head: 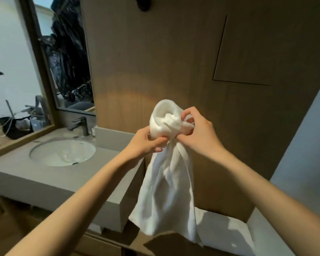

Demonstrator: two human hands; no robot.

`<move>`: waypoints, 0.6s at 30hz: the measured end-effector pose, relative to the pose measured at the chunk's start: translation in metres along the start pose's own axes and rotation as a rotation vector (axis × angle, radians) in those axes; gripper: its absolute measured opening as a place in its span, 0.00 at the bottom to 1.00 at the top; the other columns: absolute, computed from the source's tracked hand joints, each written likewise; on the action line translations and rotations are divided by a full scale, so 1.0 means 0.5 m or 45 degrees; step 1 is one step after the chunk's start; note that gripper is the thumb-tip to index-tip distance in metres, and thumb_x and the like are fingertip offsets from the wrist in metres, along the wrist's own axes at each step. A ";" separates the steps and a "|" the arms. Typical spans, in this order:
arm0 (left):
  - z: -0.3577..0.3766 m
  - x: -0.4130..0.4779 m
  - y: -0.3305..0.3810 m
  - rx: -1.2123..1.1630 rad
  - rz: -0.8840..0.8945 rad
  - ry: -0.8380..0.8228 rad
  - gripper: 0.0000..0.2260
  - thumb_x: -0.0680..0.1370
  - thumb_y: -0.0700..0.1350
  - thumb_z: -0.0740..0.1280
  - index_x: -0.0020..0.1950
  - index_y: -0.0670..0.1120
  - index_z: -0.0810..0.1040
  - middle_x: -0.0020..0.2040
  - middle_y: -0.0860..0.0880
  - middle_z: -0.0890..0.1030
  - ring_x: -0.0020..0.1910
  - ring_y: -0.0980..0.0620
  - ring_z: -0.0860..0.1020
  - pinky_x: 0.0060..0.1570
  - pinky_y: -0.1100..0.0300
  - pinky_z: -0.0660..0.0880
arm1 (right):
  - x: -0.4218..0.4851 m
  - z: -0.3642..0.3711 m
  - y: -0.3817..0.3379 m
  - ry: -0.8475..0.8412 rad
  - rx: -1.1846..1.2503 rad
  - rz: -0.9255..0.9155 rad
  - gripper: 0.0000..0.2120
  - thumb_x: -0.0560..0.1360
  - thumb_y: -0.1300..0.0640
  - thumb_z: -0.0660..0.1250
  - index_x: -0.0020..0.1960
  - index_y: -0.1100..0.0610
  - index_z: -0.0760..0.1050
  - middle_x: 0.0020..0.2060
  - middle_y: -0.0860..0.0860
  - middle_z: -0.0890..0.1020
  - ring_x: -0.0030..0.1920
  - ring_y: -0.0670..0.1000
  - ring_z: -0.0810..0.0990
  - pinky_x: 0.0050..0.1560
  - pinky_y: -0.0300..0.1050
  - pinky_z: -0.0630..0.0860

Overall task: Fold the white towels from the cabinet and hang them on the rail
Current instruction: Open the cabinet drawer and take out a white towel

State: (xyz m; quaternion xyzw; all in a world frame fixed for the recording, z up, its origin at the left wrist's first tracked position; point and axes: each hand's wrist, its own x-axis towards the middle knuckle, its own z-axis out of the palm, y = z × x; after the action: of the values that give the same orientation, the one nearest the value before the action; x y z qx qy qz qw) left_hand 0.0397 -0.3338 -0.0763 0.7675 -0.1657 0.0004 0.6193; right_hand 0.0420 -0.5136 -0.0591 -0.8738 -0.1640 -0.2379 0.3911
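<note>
Tan wood-panel wall (174,61) ahead, grey stone counter (17,174) with round white basin (63,154), dark metal tap (81,124), wood-framed mirror (11,80) on the left.

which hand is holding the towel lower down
The left hand, gripping the white towel below its bunched top; the right hand pinches higher, at the bunch.

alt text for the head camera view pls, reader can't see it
A left hand and a right hand grip the bunched top of a white towel; the rest hangs down before a wooden wall. To the left, a grey counter holds a white sink with a dark tap, below a mirror.
</note>
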 end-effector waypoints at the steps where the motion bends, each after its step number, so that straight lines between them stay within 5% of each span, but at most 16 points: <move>1: -0.001 -0.015 -0.009 -0.019 -0.009 0.071 0.09 0.78 0.39 0.67 0.58 0.45 0.76 0.52 0.42 0.82 0.49 0.50 0.81 0.51 0.54 0.79 | -0.009 0.008 -0.004 -0.036 0.041 -0.010 0.20 0.69 0.56 0.76 0.53 0.48 0.69 0.53 0.50 0.78 0.50 0.48 0.79 0.45 0.42 0.80; 6: -0.029 -0.071 -0.055 0.054 -0.043 0.312 0.07 0.78 0.39 0.66 0.55 0.46 0.78 0.53 0.42 0.82 0.47 0.50 0.81 0.51 0.54 0.79 | -0.030 0.028 0.000 -0.232 0.263 0.042 0.12 0.73 0.58 0.72 0.54 0.49 0.73 0.53 0.50 0.78 0.48 0.53 0.82 0.48 0.51 0.83; 11: -0.076 -0.110 -0.107 0.226 -0.059 0.306 0.05 0.80 0.43 0.63 0.54 0.48 0.77 0.49 0.49 0.81 0.47 0.55 0.78 0.46 0.65 0.74 | -0.042 0.028 0.004 -0.098 0.115 0.008 0.06 0.80 0.58 0.61 0.52 0.49 0.76 0.51 0.51 0.78 0.41 0.50 0.80 0.39 0.41 0.79; 15: -0.134 -0.133 -0.140 0.200 -0.146 0.261 0.11 0.78 0.49 0.64 0.57 0.45 0.73 0.49 0.47 0.77 0.47 0.51 0.75 0.44 0.60 0.72 | -0.024 0.017 0.006 -0.051 -0.032 0.022 0.10 0.81 0.58 0.57 0.53 0.52 0.77 0.46 0.47 0.81 0.48 0.50 0.76 0.46 0.44 0.71; 18: -0.176 -0.140 -0.159 0.204 -0.192 0.219 0.09 0.82 0.45 0.60 0.62 0.51 0.68 0.47 0.46 0.76 0.44 0.52 0.73 0.41 0.61 0.69 | -0.009 0.041 -0.005 -0.080 -0.212 0.054 0.12 0.81 0.58 0.55 0.50 0.51 0.78 0.43 0.46 0.80 0.52 0.52 0.69 0.54 0.49 0.65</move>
State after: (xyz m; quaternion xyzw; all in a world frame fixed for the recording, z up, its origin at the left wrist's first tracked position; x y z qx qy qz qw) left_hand 0.0117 -0.2184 -0.1456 0.8220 -0.0533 0.0329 0.5661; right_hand 0.0428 -0.4970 -0.0721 -0.9136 -0.1375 -0.2148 0.3167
